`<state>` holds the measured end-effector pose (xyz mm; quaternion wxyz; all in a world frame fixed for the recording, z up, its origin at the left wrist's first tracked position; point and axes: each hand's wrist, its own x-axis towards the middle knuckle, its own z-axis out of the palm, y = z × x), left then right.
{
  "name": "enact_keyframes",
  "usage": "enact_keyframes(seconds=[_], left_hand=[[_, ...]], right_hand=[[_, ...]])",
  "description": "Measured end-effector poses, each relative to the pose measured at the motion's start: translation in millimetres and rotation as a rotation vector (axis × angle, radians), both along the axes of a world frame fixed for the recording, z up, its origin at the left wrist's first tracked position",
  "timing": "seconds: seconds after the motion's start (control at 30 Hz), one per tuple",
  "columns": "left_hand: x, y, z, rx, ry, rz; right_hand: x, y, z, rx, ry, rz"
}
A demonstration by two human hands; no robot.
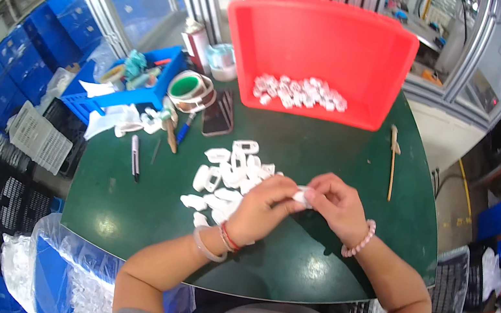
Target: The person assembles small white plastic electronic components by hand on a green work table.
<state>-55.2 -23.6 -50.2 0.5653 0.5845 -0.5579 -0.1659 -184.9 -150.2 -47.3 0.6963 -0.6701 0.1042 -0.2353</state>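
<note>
Between my two hands, above the green table (312, 264), is a small white plastic part (302, 197). My left hand (263, 206) pinches its left end, and my right hand (338, 204) grips it from the right with bent fingers. The fingers cover most of the part. Just left of and beyond my left hand lies a loose pile of similar white plastic parts (214, 178), several of them oval with an opening. A red bin (322, 37) lies tipped toward me at the back of the table, with many small white pieces (300, 92) inside.
At the back left stand a blue basket (135, 96) of supplies, a spray can (196, 46), tape rolls (190, 89) and a phone (218, 114). A pen-like cutter (135, 158) and a blue pen (185, 128) lie nearby. A thin wooden stick (392, 166) rests at the right.
</note>
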Motion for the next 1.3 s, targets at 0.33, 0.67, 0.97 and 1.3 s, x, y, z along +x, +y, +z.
enact_keyframes(seconds=[0.33,0.67,0.97,1.3], left_hand=[[6.3,1.5,12.3,0.194,0.627,-0.067],[15.6,0.2,5.5,0.166,0.740,-0.229],[28.8,0.2,18.5,-0.056,0.076,0.330],[99.9,0.2,-7.6,0.466,-0.319,0.465]], right_hand=[[3.9,-4.8,13.4,0.358,0.040,0.134],[4.8,-8.2,0.7,0.097,-0.014,0.079],[6.6,-30.2,1.5,0.067,0.144,-0.432],[2.4,-68.2,-13.0,-0.801,0.598,-0.453]])
